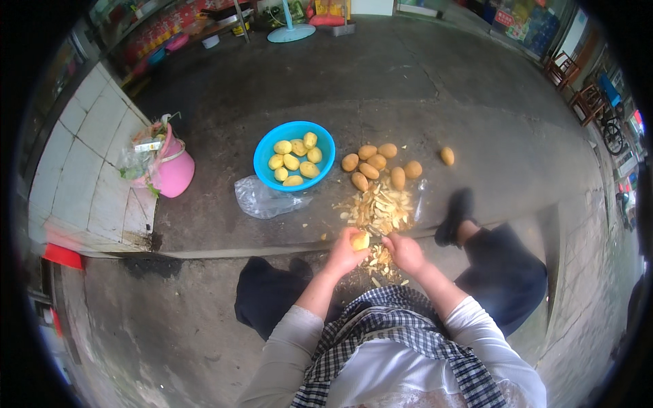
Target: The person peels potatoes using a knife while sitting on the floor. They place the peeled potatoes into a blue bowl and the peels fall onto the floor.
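Observation:
My left hand (343, 254) grips a pale, mostly peeled potato (360, 241) above the step's edge. Close to its right side, my right hand (406, 253) is curled around a small peeling tool (376, 233), mostly hidden by the fingers. Beneath and beyond both hands lies a heap of potato peelings (380, 206), with more scraps on the lower floor. Several unpeeled brown potatoes (377, 162) are grouped behind the heap, and a single one (447, 156) lies apart to the right. Peeled yellow potatoes (291, 161) sit in a blue plastic basin (259, 164) at left.
A crumpled clear plastic bag (262, 201) lies against the basin. Farther left, a pink bucket (177, 173) full of refuse stands by a white tiled wall (99, 143). The concrete step's edge (214, 253) crosses before me. Wooden chairs (586, 104) stand far right.

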The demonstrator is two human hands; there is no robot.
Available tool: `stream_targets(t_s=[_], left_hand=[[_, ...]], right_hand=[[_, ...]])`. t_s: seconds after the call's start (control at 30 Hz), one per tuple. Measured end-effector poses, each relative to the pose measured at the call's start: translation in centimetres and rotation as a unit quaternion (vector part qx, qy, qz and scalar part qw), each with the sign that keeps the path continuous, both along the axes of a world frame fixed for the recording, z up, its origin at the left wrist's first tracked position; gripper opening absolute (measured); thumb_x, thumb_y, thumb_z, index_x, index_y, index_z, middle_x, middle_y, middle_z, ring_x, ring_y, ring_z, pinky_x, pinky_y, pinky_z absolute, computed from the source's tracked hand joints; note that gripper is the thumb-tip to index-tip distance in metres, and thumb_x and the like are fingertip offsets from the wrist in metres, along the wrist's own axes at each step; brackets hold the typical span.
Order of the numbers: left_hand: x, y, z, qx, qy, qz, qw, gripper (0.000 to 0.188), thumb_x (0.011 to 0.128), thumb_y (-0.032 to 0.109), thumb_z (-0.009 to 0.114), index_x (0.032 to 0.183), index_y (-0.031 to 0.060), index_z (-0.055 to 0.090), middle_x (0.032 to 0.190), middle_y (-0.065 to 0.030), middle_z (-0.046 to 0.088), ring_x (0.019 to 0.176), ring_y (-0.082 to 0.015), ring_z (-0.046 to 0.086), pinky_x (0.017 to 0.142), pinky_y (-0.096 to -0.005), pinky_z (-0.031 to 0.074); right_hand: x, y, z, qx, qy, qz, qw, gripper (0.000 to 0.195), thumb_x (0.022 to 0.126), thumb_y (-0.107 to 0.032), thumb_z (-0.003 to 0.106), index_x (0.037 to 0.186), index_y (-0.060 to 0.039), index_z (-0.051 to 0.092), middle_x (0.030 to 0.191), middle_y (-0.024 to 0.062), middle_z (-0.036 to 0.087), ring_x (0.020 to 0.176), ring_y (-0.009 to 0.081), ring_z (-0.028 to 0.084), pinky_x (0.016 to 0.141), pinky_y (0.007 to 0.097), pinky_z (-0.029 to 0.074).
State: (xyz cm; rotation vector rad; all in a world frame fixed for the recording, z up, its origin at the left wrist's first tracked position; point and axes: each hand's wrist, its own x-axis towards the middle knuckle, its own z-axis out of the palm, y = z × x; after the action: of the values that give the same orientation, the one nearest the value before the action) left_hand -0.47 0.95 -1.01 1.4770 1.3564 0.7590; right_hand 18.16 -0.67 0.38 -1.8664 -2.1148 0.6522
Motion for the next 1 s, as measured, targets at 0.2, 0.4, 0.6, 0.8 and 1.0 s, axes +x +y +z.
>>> stream_targets(t_s=[0.2,0.4,0.6,0.8,1.0], left_hand=[[0.0,0.1,1.3,-0.028,0.146,-0.037,0.988,0.057,0.066,0.028,0.071,0.112,0.0018,0.049,0.098,-0.0195,0.060,0.093,-0.0301,0.059,0.081,-0.0368,0.045],[0.0,-0.7,1.9,0.017,0.068,-0.038,0.997,0.067,0.066,0.033,0.073,0.119,0.0026,0.045,0.114,-0.0196,0.053,0.104,-0.0308,0.053,0.088,-0.0365,0.042],[0.3,0.2,2.2,-0.044,0.139,-0.025,0.989,0.069,0.065,0.032,0.072,0.119,-0.0002,0.046,0.114,-0.0205,0.052,0.106,-0.0310,0.052,0.090,-0.0361,0.041],[0.0,-0.2,2.1,-0.058,0.148,-0.063,0.985,0.062,0.063,0.026,0.073,0.116,0.0043,0.050,0.111,-0.0188,0.054,0.101,-0.0291,0.054,0.088,-0.0347,0.042],[0.0,-0.3,1.0,-0.020,-0.114,-0.054,0.992,0.050,0.068,0.007,0.069,0.114,0.0091,0.052,0.106,-0.0095,0.055,0.094,-0.0186,0.054,0.081,-0.0307,0.044]], right_hand=[[-1.1,0.9,-0.2,0.002,-0.053,0.083,0.995,0.033,0.089,-0.036,0.042,0.084,-0.0062,0.055,0.074,0.0150,0.062,0.069,0.0334,0.060,0.064,0.0431,0.046],[3.1,1.7,-5.7,-0.055,-0.071,-0.009,0.996,0.037,0.090,-0.037,0.040,0.085,-0.0034,0.056,0.075,0.0181,0.062,0.071,0.0345,0.060,0.066,0.0433,0.047],[-1.3,-0.3,1.7,0.023,-0.043,0.064,0.997,0.034,0.090,-0.035,0.041,0.079,-0.0056,0.053,0.070,0.0155,0.061,0.066,0.0333,0.059,0.060,0.0429,0.046],[-0.1,1.8,-3.1,-0.025,-0.079,0.044,0.996,0.032,0.090,-0.034,0.040,0.086,-0.0068,0.056,0.073,0.0179,0.060,0.069,0.0345,0.059,0.062,0.0434,0.045],[1.5,1.1,-2.2,-0.053,-0.014,-0.054,0.997,0.038,0.091,-0.037,0.038,0.088,-0.0048,0.058,0.081,0.0181,0.062,0.079,0.0345,0.059,0.071,0.0437,0.045]])
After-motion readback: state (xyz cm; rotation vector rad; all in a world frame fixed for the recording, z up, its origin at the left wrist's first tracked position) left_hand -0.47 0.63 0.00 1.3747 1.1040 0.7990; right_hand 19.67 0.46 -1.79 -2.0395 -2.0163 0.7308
